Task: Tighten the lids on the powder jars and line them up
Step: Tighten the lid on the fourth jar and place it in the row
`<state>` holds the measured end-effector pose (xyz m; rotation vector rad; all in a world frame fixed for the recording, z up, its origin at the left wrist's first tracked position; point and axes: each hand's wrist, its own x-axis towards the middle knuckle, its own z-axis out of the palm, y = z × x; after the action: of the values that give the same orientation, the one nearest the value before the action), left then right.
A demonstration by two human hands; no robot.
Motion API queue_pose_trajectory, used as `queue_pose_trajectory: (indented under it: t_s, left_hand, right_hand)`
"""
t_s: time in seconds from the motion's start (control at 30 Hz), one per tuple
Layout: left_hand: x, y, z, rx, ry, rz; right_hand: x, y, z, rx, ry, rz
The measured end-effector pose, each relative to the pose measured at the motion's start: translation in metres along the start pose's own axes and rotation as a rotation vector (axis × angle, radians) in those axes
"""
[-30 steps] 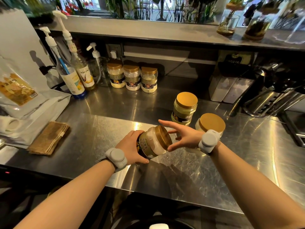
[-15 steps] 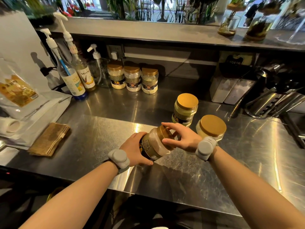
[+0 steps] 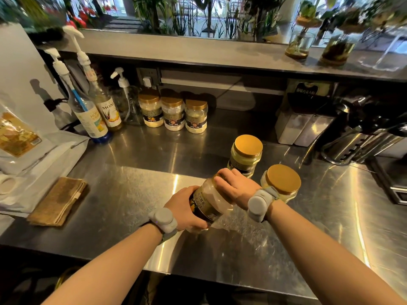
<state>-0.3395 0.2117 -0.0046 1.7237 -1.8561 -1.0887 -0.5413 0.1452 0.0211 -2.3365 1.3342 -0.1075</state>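
Folded brown cloth (image 3: 58,200) lies flat on steel surface (image 3: 132,194), far left of grip. Two pump syrup bottles (image 3: 97,115) upright beyond it; foil bag (image 3: 19,137) alongside.

A brushed steel tabletop (image 3: 136,194) carries two gold-lidded powder jars (image 3: 246,155) (image 3: 282,180) just beyond and right of the fingers (image 3: 222,178). Three more jars (image 3: 174,114) stand in a row far behind them, well apart. Left of that row — pump syrup bottles (image 3: 97,119). Far left of the fingers lie a folded brown cloth (image 3: 58,201) and a white pouch (image 3: 33,155). Far right — steel canisters (image 3: 361,144).
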Motion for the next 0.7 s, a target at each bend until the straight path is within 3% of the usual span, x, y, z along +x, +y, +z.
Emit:
queue_pose_trajectory:
  t_s: [0.13, 0.23, 0.43, 0.6, 0.7]
  left_hand:
    - [0.003, -0.001, -0.013, -0.036, 0.003, 0.011]
    - [0.008, -0.007, -0.025, -0.040, -0.003, 0.017]
    - [0.029, -0.026, -0.059, -0.043, 0.046, 0.022]
    - [0.053, -0.040, -0.084, -0.046, 0.119, -0.029]
    - [0.068, -0.051, -0.096, -0.103, 0.155, -0.069]
  right_hand:
    - [0.012, -0.004, 0.003, -0.275, 0.001, -0.205]
    - [0.028, -0.006, 0.004, -0.309, -0.058, -0.196]
    - [0.054, -0.035, -0.018, -0.025, -0.036, 0.018]
    - [0.074, -0.036, -0.026, 0.351, 0.145, 0.349]
    - [0.083, -0.036, -0.019, 0.410, 0.150, 0.426]
